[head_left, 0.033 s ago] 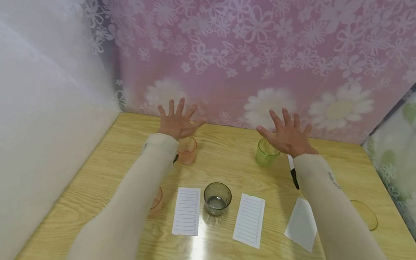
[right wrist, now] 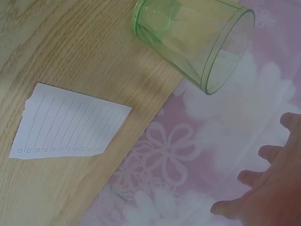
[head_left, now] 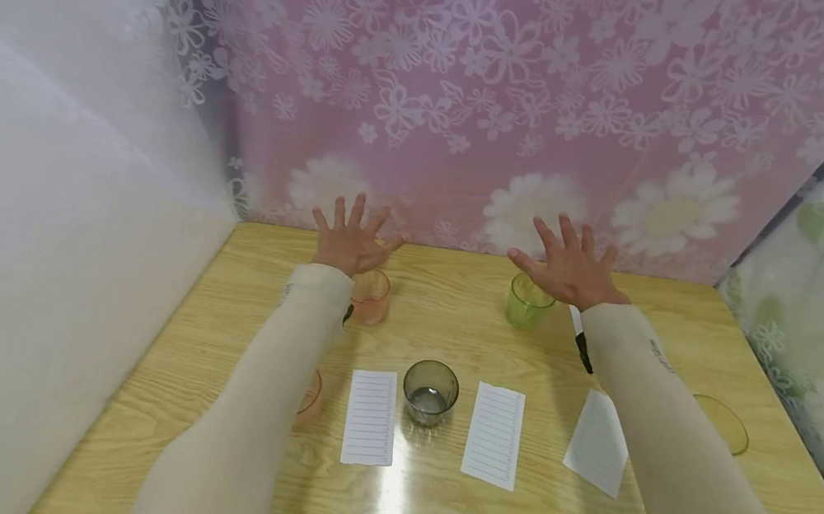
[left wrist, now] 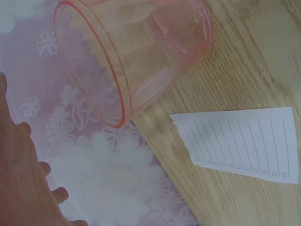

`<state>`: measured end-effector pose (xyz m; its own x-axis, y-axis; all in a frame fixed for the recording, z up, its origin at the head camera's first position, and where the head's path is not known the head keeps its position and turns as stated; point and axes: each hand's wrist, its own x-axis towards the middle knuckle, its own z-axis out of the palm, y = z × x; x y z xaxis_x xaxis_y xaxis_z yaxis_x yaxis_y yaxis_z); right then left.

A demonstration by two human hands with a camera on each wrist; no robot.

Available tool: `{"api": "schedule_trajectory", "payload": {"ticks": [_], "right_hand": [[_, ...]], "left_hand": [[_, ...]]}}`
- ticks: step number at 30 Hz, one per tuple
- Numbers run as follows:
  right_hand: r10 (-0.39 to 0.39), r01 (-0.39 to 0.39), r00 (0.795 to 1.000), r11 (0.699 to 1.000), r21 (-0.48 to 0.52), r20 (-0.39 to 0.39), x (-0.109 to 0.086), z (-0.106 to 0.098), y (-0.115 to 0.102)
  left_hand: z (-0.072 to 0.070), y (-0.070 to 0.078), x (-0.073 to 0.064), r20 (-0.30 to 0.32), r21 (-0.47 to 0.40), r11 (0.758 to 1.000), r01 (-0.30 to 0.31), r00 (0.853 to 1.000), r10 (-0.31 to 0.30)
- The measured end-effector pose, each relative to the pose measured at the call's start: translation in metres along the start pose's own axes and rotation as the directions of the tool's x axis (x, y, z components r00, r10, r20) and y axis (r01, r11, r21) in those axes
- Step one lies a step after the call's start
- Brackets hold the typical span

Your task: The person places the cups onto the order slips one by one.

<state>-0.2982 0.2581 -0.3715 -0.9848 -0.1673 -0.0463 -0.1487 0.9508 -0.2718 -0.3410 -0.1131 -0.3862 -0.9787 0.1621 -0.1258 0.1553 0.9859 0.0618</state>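
My left hand [head_left: 350, 244] is held up with spread fingers near the table's back edge, holding nothing. Just below it stands a clear pink cup [head_left: 372, 299], partly covered by the wrist; the left wrist view shows this pink cup [left wrist: 141, 52] large, with a lined paper slip [left wrist: 240, 143] beside it. On the other side, my right hand [head_left: 568, 265] is likewise spread and bare, close to a clear green cup [head_left: 528, 303]. The right wrist view has the green cup [right wrist: 197, 42] and another lined slip [right wrist: 70, 122].
At the table's middle stands a grey glass cup [head_left: 430, 395] between two lined paper slips [head_left: 370, 418]. A third slip [head_left: 598, 445] lies by the right forearm. A second pink cup [head_left: 310, 400] and a yellow cup [head_left: 727, 424] are partly behind the sleeves. A floral curtain [head_left: 458, 88] hangs behind.
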Motion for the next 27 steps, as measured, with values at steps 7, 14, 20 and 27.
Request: {"api": "schedule_trajectory", "payload": {"ticks": [7, 14, 20, 27], "right_hand": [[-0.015, 0.015, 1.000, 1.000, 0.003, -0.016, -0.004, -0.001, 0.003], [-0.054, 0.054, 0.998, 0.998, 0.007, -0.035, -0.007, 0.000, 0.006], [-0.090, 0.091, 0.994, 0.996, 0.007, -0.062, -0.008, 0.002, 0.008], [-0.128, 0.132, 0.988, 0.990, 0.040, -0.086, -0.015, 0.003, 0.009]], "left_hand": [[-0.003, 0.001, 0.000, -0.012, -0.026, 1.000, -0.015, 1.000, 0.015], [-0.008, 0.001, -0.004, -0.016, -0.047, 0.998, -0.029, 0.999, 0.029], [-0.011, 0.003, -0.010, -0.012, -0.105, 0.993, -0.060, 0.998, 0.059], [-0.013, 0.002, -0.017, -0.045, -0.168, 0.972, -0.162, 0.987, 0.157]]}}
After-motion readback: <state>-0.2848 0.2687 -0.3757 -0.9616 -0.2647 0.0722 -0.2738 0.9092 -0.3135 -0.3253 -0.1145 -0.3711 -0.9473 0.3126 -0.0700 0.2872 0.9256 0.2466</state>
